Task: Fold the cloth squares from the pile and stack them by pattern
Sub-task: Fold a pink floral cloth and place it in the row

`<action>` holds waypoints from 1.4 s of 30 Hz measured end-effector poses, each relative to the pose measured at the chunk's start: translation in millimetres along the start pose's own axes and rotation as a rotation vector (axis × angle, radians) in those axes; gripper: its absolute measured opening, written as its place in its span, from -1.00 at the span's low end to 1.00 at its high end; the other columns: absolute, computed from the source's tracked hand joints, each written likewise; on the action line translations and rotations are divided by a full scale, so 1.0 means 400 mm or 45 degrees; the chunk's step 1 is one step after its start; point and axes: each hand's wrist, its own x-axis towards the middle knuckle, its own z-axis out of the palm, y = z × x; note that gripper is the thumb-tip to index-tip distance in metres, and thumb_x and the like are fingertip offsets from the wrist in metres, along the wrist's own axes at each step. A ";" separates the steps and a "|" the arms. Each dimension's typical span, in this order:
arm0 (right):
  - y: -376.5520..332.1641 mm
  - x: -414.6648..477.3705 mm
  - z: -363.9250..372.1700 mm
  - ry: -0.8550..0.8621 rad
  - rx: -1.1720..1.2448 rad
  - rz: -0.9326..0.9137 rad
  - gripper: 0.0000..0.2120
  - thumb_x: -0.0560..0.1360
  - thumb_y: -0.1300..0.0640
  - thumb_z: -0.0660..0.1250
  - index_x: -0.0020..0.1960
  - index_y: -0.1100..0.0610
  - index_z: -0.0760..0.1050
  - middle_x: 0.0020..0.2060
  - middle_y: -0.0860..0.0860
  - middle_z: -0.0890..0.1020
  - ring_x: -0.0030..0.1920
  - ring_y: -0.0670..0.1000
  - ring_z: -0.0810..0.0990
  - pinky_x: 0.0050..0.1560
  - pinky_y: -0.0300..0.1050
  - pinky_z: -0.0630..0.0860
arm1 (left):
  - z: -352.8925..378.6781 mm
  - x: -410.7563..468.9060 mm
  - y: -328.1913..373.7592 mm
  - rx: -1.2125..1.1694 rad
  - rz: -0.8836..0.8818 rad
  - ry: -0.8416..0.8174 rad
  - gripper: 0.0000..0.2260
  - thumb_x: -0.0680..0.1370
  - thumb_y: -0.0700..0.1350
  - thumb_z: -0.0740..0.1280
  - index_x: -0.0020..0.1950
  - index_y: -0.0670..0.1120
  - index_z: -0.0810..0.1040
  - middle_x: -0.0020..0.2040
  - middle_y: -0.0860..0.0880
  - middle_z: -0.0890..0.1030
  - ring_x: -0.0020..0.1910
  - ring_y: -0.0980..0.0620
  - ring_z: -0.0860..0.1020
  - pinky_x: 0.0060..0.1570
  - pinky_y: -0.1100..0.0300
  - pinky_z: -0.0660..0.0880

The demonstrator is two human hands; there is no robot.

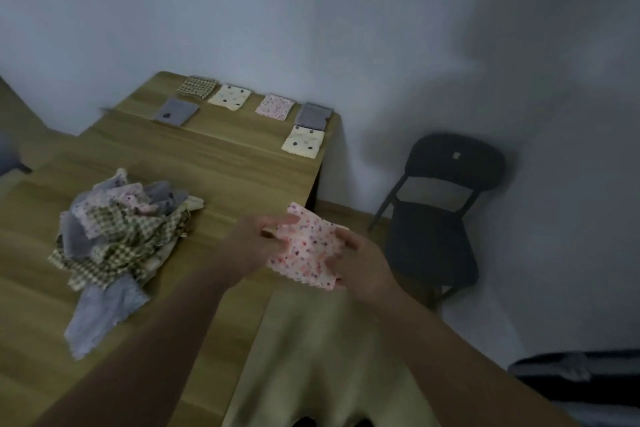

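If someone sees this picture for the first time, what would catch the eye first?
The left hand and right hand hold a pink flowered cloth near the table edge. A jumbled pile of cloths lies left of them; folded squares sit at its far end.

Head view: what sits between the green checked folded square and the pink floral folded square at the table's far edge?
A cream folded cloth square with dark dots, lying flat on the wooden table; the head view shows it.
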 end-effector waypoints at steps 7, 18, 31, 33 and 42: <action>-0.038 0.213 -0.123 -0.162 0.146 0.008 -0.56 0.56 0.41 0.32 0.39 0.13 0.47 0.17 -0.02 0.50 0.03 -0.05 0.59 -0.20 -0.22 0.66 | 0.076 0.199 0.033 -0.007 -0.073 0.196 -0.56 0.53 -0.32 0.40 0.26 0.15 0.62 -0.02 -0.04 0.64 -0.15 0.13 0.64 -0.20 0.32 0.58; -0.101 0.610 -0.089 -0.386 -0.083 0.049 -0.56 0.55 0.40 0.31 0.41 0.17 0.49 0.19 0.05 0.55 0.23 0.11 0.59 0.19 -0.01 0.62 | -0.023 0.516 0.025 0.046 -0.184 0.273 -0.54 0.58 -0.37 0.31 0.36 0.07 0.57 -0.07 -0.05 0.62 -0.18 0.10 0.58 -0.15 0.27 0.57; -0.084 1.051 0.092 -0.221 -0.321 0.316 -0.63 0.58 0.40 0.22 0.35 0.26 0.52 0.33 0.10 0.52 0.27 0.06 0.53 0.13 -0.34 0.45 | -0.184 0.983 -0.175 0.422 -0.187 -0.178 -0.42 0.59 -0.35 0.24 0.59 0.02 0.31 0.55 0.20 0.25 0.52 0.10 0.28 0.48 0.09 0.32; -0.079 1.072 0.096 -0.210 -0.359 0.335 -0.61 0.58 0.34 0.23 0.39 0.18 0.51 0.36 0.07 0.51 0.30 0.05 0.52 0.29 -0.17 0.48 | -0.180 1.004 -0.195 0.511 -0.178 -0.188 -0.38 0.58 -0.35 0.26 0.60 0.03 0.27 0.52 0.23 0.21 0.51 0.13 0.25 0.44 0.22 0.28; -0.048 1.126 0.133 -0.098 -0.489 0.262 -0.60 0.64 0.24 0.21 0.46 0.11 0.46 0.40 0.05 0.50 0.35 0.03 0.49 0.25 -0.31 0.36 | -0.173 1.079 -0.276 0.596 -0.210 -0.198 -0.37 0.61 -0.28 0.30 0.62 0.06 0.19 0.62 0.13 0.16 0.58 0.09 0.16 0.46 0.29 0.16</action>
